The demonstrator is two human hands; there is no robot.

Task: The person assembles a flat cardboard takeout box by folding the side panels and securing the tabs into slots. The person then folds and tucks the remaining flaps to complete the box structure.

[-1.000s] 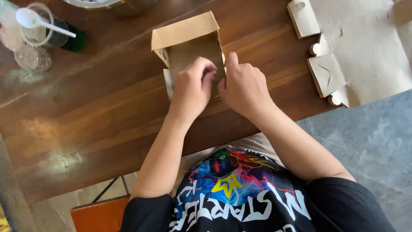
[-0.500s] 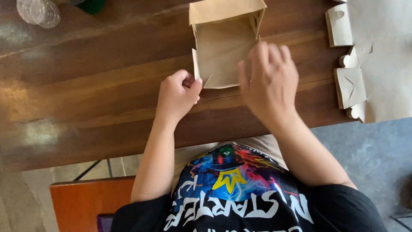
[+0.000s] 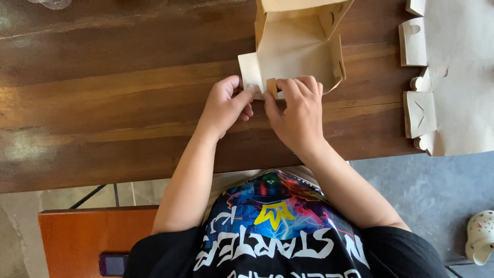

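We hold the paper box on the counter; our left hand pinches its near flap, our right hand grips the tab. We judge steady, even pressing keeps folds square.

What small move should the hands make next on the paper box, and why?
Probably push the small tab into the box's near wall. The left hand pinches the near flap, the right hand holds the tab upright, and the paper box lies open, its near side unfinished.
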